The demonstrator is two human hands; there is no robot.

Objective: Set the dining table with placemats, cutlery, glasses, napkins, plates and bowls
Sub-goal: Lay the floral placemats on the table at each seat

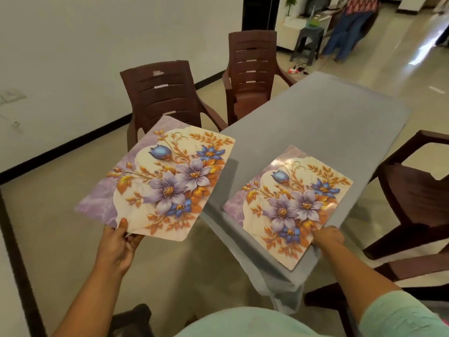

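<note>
Two floral placemats with purple and blue flowers and orange leaves are in view. One placemat (289, 203) lies flat on the near corner of the grey-clothed dining table (328, 122). My right hand (328, 235) rests on its near edge, fingers curled on the mat. The other placemat (160, 181) is held in the air to the left of the table, over the floor. My left hand (119, 246) grips its near corner, thumb on top. More mats may lie stacked under it; I cannot tell.
Two brown plastic chairs (165, 98) (252, 71) stand along the table's left side. Another brown chair (418, 190) is at the right, and one is close by my right arm. A person (349, 25) stands far back near a grey stool (307, 42).
</note>
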